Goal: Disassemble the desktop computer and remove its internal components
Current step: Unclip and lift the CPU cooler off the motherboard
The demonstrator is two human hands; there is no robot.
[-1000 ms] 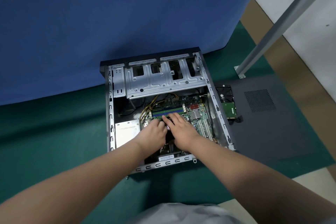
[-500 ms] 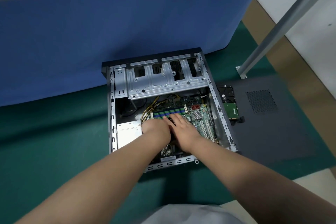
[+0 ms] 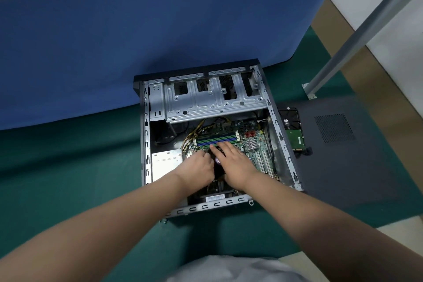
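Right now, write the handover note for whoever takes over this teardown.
Left hand: fingers curled on the black fan at the board's middle. Right hand: laid flat over the same fan, fingers straight.
Computer case lies open on the green mat; side panel and hard drive lie to its right.
Done: panel off, drive out.
Left: fan, memory sticks, circuit board, cables, silver box.

one open computer case [image 3: 146,135], one hard drive [image 3: 294,130], one side panel [image 3: 357,158], two hands: left hand [image 3: 198,168], right hand [image 3: 233,163].
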